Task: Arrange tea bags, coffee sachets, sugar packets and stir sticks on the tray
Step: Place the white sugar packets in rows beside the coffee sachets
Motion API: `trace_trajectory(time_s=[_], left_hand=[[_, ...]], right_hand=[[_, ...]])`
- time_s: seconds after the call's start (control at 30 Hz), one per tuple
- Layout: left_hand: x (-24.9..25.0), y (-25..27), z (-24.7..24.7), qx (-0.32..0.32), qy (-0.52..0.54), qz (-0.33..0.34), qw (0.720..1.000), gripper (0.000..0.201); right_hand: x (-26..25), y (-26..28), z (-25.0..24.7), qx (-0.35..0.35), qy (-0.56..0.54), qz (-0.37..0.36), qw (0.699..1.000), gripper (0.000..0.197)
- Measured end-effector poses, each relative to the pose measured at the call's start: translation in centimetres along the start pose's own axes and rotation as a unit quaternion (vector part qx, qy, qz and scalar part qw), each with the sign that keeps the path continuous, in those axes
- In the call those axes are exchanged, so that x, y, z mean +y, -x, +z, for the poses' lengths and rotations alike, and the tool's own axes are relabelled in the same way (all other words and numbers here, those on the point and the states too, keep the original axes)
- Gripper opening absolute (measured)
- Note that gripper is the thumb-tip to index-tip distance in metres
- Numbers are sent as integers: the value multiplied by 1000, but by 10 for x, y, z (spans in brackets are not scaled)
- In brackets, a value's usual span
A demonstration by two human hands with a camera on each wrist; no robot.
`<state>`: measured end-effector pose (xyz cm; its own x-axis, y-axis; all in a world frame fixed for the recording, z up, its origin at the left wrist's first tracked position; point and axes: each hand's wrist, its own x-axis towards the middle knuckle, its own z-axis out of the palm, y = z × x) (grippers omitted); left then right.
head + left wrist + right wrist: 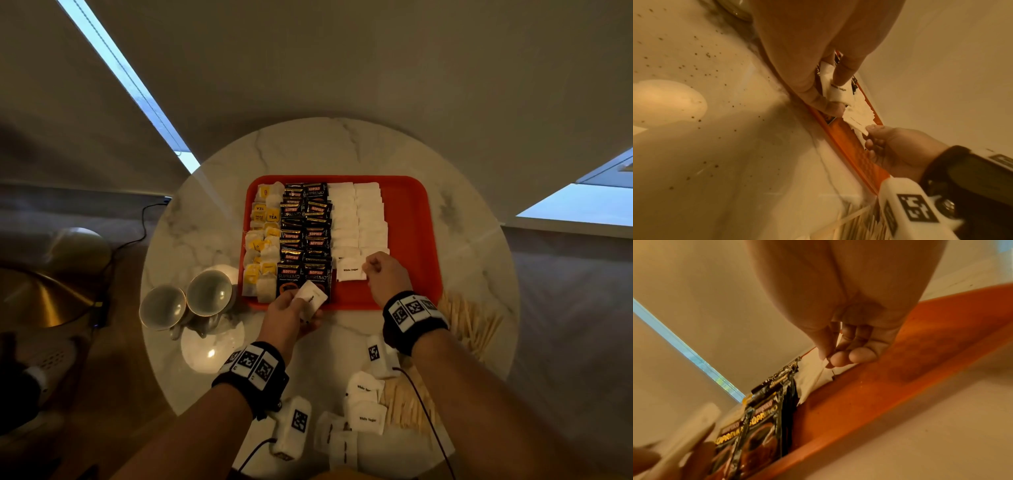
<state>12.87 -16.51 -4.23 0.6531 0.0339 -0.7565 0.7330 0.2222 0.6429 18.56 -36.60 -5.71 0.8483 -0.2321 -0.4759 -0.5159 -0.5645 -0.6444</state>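
Note:
An orange tray [411,222] on the round marble table holds a column of tea bags [262,240], two columns of black coffee sachets [305,233] and two columns of white sugar packets [356,219]. My left hand [301,305] pinches one loose sugar packet [311,296] above the tray's near edge, over the front coffee sachets [760,418]. My right hand [368,270] has its fingers curled and pinches the right edge of the front sugar packet [351,270] lying on the tray. Stir sticks [472,329] lie off the tray at the right.
Two cups [185,301] stand left of the tray's near corner. Loose sugar packets [366,404] and more stir sticks [407,404] lie on the table near me, between my forearms. The right strip of the tray is bare orange.

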Motion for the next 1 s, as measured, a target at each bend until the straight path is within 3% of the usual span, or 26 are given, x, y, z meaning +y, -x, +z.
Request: trace_trajectory(time_s=[0.17,0.3,0.4,0.5,0.63,0.83,1.0], left_hand=[[-4,2,-5,-11,-37,23,999,29],[-3,-2,-4,-9,-100,56,993,17],[2,-6,6,-17,-121,83,989,11],[5,-11,23,-26,-143,105,984,8],[10,-17,49,-40,-199,143,969,16],[10,-15,75,-50,-330,192,923,34],[3,-13,89,-82,-502,219,833,42]], right_hand=[[-6,-9,12,13,34,8,999,11],[-7,-8,6,39,36,31,998,9],[-7,5,-5,52,38,16,998,24],[-3,25,-8,-1,-40,-16,999,36],[11,39,-7,-47,-76,-44,995,16],[42,0,-28,44,-54,17,997,20],[40,-19,-27,53,71,25,996,21]])
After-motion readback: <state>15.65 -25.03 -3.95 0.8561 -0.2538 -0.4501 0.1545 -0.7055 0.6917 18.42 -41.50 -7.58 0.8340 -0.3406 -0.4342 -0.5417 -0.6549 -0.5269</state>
